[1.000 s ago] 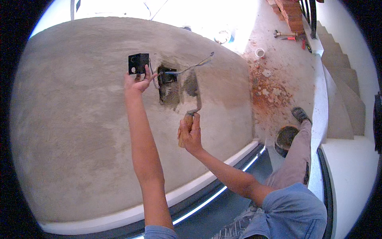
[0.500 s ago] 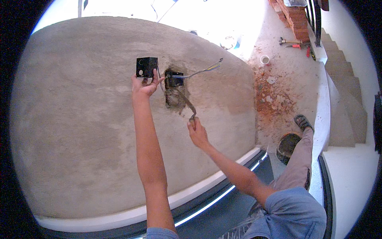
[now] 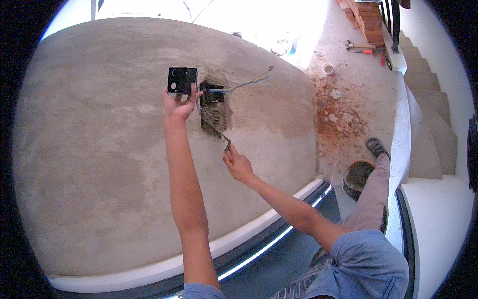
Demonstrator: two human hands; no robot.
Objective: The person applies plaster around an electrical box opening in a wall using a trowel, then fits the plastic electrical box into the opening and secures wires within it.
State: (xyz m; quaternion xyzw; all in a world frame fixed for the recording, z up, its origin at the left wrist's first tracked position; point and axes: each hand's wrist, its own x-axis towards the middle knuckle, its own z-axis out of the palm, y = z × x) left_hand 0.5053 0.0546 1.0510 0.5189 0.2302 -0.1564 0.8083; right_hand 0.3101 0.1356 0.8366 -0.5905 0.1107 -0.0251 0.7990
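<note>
My left hand (image 3: 179,106) holds a black electrical box (image 3: 182,79) up against the grey plastered wall (image 3: 109,144), fingers around its lower edge. Just right of it, a second black box (image 3: 215,92) sits in a rough recess (image 3: 214,118) cut into the wall. Blue, yellow and grey wires (image 3: 248,83) stick out of that recess to the right. Below, my right hand (image 3: 238,165) is closed on the handle of a narrow trowel (image 3: 222,135). The blade points up-left to the lower part of the recess, its thin edge toward view. Fingers hide most of the handle.
A bucket (image 3: 352,191) with dark contents stands beside my sandalled foot (image 3: 377,147). Reddish rubble (image 3: 333,117) covers the floor, with a white cup (image 3: 327,68), a hammer (image 3: 362,45) and a red-handled tool (image 3: 367,52) beyond. Stacked bricks (image 3: 368,26) and stairs (image 3: 433,97) lie at right.
My right hand and the trowel have shifted left, and the blade has turned from its flat side to its edge. The left hand still holds the box against the wall.
</note>
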